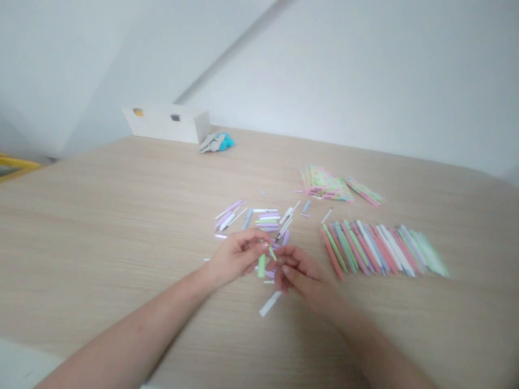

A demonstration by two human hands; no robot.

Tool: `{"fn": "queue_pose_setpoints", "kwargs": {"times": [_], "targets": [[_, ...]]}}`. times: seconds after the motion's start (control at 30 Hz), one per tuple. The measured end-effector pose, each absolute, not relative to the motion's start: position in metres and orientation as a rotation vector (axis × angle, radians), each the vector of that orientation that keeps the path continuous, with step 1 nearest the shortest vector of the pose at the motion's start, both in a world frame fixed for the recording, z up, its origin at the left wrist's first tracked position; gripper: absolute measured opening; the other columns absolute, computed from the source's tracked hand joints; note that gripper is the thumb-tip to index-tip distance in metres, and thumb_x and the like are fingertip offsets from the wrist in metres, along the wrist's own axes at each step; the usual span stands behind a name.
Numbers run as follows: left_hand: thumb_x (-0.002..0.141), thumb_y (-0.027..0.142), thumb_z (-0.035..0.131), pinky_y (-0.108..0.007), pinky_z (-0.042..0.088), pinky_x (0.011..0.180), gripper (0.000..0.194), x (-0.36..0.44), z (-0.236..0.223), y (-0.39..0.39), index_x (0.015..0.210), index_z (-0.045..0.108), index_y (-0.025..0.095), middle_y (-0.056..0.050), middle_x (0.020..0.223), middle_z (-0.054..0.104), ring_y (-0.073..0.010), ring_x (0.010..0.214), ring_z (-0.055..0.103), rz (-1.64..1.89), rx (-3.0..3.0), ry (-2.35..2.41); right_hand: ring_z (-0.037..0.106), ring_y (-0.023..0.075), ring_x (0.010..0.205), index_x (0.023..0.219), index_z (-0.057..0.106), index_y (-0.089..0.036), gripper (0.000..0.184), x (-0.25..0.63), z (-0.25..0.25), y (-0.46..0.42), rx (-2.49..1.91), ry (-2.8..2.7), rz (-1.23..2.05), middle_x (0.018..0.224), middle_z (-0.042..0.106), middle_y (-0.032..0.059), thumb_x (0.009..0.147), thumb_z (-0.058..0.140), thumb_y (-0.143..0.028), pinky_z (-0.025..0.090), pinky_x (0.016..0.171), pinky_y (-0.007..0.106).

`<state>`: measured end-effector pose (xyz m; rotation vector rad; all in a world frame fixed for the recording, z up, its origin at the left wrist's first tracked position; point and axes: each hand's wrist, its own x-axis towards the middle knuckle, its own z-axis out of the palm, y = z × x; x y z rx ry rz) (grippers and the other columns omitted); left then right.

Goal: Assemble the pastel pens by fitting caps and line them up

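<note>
My left hand (pixel 241 254) is closed in a pinch, with a small light-green pen piece (pixel 273 253) at its thumb and fingertip. Just under those fingers shows a short green pen barrel (pixel 261 266); whether it is held or lies on the table I cannot tell. Close by on the right, my right hand (pixel 302 273) has curled fingers near the green piece, and what they hold is hidden. A white strip-like part (pixel 270 303) extends below the right fingers. Beyond both hands lie scattered pen parts (pixel 267 218) in purple, white, green and grey-blue.
To the right lies a row of assembled-looking pens (pixel 381 248) in several colours. Behind it are a stack of printed packets (pixel 326 183) and a single packet (pixel 365 191). A white box (pixel 166 124) and a crumpled grey-and-blue item (pixel 217 142) sit near the wall.
</note>
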<state>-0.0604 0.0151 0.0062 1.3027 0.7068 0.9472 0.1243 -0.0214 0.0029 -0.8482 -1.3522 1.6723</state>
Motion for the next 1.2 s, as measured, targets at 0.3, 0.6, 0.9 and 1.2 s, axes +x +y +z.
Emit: {"fn": "queue_pose_setpoints", "kwargs": {"times": [0.3,0.6,0.9,1.2], "targets": [[0.08,0.042,0.064,-0.013,0.018,0.031,0.031,-0.0586,0.0087,0.0145,0.091,0.058,0.013,0.008,0.043,0.043,-0.0023,0.032,0.03,0.961,1.253,0.66,0.066,0.0149,0.083,0.101,0.053,-0.021,0.023,0.1177,0.007,-0.0249,-0.877,-1.343,1.672,0.092,0.066,0.0043,0.085,0.059,-0.036,0.052,0.076,0.032],[0.079,0.039,0.065,-0.014,0.02,0.031,0.028,-0.0603,0.0092,0.0155,0.09,0.059,0.014,0.007,0.049,0.047,-0.0019,0.032,0.031,1.009,1.264,0.659,0.068,0.0162,0.078,0.096,0.05,-0.02,0.025,0.1197,0.0064,-0.025,-0.926,-1.332,1.63,0.093,0.066,0.0053,0.085,0.058,-0.041,0.054,0.069,0.032],[0.08,0.039,0.064,-0.014,0.019,0.032,0.027,-0.0601,0.0121,0.0148,0.088,0.06,0.014,0.007,0.044,0.043,-0.0025,0.033,0.03,0.999,1.289,0.657,0.069,0.0169,0.08,0.098,0.049,-0.02,0.026,0.1191,0.0071,-0.0255,-0.927,-1.342,1.63,0.094,0.067,0.0056,0.086,0.056,-0.042,0.055,0.07,0.032],[0.078,0.04,0.066,-0.015,0.02,0.033,0.028,-0.0617,0.0131,0.0143,0.086,0.061,0.014,0.007,0.045,0.044,-0.0029,0.034,0.031,1.007,1.299,0.69,0.069,0.0152,0.074,0.096,0.049,-0.02,0.02,0.1197,0.0092,-0.0268,-0.908,-1.382,1.601,0.091,0.066,0.0043,0.088,0.054,-0.038,0.054,0.063,0.028]]}}
